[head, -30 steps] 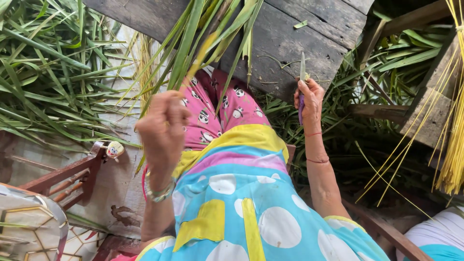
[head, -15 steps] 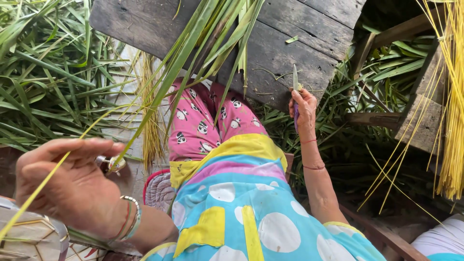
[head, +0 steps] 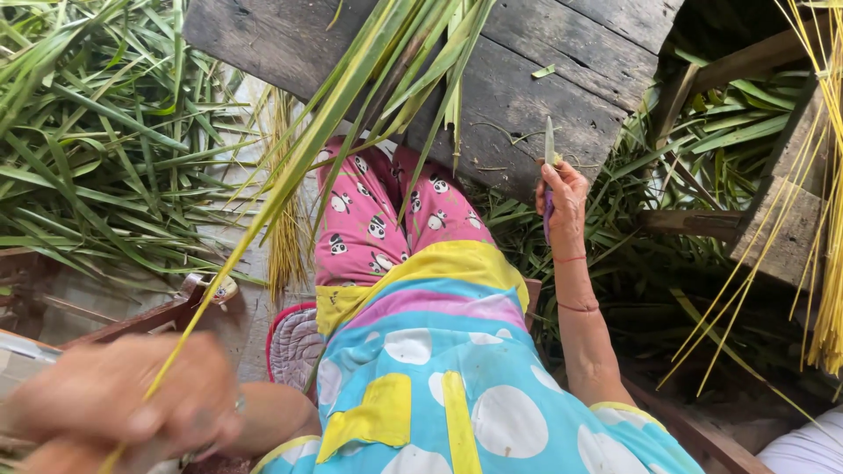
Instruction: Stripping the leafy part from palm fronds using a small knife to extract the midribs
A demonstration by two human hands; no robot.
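My left hand [head: 123,408] is blurred at the lower left, closed around a long yellow-green leaf strip [head: 263,219] that runs up to a bunch of green palm leaves [head: 395,53] lying over a dark wooden board [head: 544,88]. My right hand [head: 562,206] rests beside my right knee. It grips a small knife with a purple handle [head: 549,149], blade pointing up over the board's edge. My lap shows pink patterned trousers [head: 378,219] and a bright blue, yellow and pink top.
A heap of cut green leaves [head: 97,149] lies at the left, more around the right. Thin yellow leaf ribs [head: 821,219] hang over a wooden block [head: 781,219] at the right. A wooden chair frame [head: 149,316] stands at the lower left.
My left hand pulled the leaf strip back and down toward the lower left, from in front of my lap to near the camera. The right hand with the knife stayed by the board.
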